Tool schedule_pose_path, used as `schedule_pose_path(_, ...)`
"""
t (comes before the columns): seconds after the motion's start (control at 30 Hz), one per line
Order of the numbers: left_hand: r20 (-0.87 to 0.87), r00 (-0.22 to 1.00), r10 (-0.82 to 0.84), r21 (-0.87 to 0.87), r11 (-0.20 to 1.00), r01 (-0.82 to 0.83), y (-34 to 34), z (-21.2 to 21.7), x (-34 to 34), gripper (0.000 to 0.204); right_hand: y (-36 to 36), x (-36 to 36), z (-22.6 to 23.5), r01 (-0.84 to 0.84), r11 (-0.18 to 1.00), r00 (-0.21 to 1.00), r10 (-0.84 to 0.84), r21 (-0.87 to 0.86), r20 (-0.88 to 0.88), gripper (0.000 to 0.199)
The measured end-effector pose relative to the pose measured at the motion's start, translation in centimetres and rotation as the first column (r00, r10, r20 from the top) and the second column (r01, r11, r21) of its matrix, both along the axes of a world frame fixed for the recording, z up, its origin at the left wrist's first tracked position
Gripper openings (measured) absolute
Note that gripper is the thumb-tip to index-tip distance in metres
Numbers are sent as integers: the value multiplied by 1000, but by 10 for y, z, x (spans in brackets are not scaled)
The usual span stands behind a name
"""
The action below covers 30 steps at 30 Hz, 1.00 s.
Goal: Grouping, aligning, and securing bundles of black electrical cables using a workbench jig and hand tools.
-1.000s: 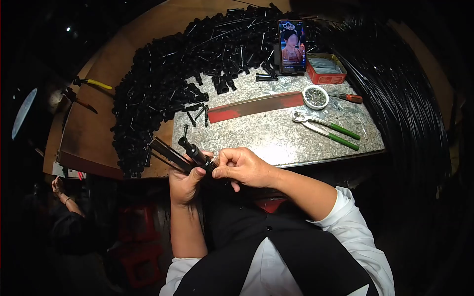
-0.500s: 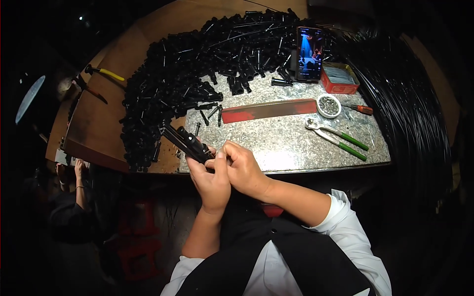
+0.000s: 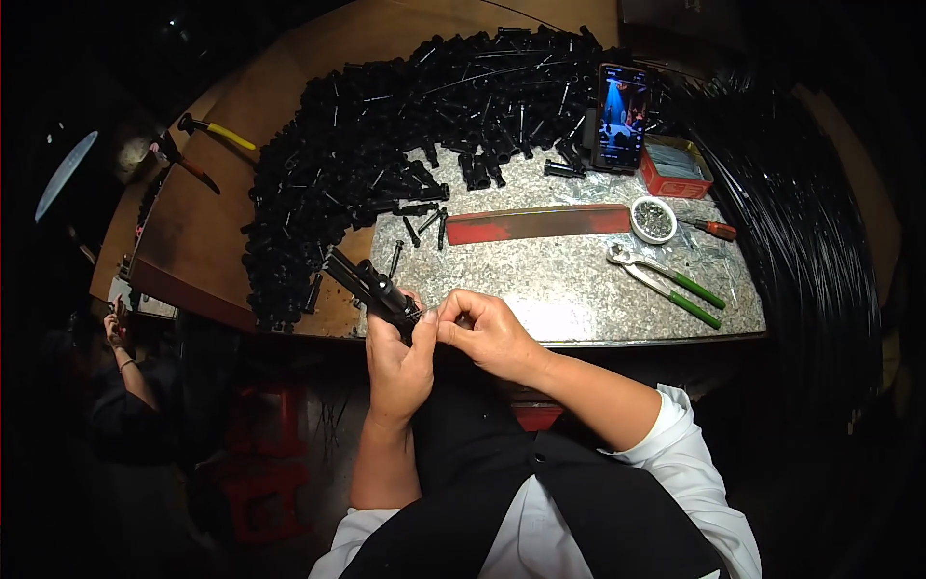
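Clasps glossy black tube (image 3: 385, 290) and rods (image 3: 345, 273), tilted past left fingers (image 3: 424, 332); presses right fingers (image 3: 462, 334) together, cannot tell on what.

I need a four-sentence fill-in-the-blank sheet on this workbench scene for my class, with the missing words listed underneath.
1. The elongated black parts are gripped in the person's ____ hand, while the bare right hand is at their near end.
2. The metal pincers have two ____ handles.
3. The small round white bowl stands at the ____ end of the long flat red-and-brown strip.
4. Beside the upright black smartphone, the open rectangular box has a ____ front wall.

Missing words: left; green; right; red.
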<state>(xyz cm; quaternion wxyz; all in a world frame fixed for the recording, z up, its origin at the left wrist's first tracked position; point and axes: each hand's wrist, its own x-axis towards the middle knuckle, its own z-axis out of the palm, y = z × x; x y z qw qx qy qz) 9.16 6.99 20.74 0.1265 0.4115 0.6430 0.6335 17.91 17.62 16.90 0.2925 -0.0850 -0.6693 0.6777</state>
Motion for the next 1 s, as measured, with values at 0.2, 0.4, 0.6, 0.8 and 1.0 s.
schedule_pose_path(0.2, 8, 1000, 2, 12, 1000, -2, -2, -2, -1, 19, 2, -2, -6, -122, 984, 993, 120, -133, -17, 16)
schedule_pose_path(0.4, -39, 999, 32, 17, 999, -31, -5, 1, 4, 17, 3, -4, -12, -200, 952, 978, 206, -232, 3, 15)
schedule_pose_path(0.6, -58, 998, 28, 105, 994, -22, 1, -11, 7, 15, 2, -2, -17, -182, 951, 980, 195, -250, 29, 15)
schedule_pose_path(0.8, -54, 992, -110, 74, 991, 114, -1, -20, 10, 18, 31, 62, 24, -68, 939, 978, -3, 338, 207, 25)
schedule_pose_path(1.0, 244, 943, -226, 231, 958, 170, 3, -23, -4, 26, 94, 176, 37, 126, 386, 704, -684, 914, 192, 27)
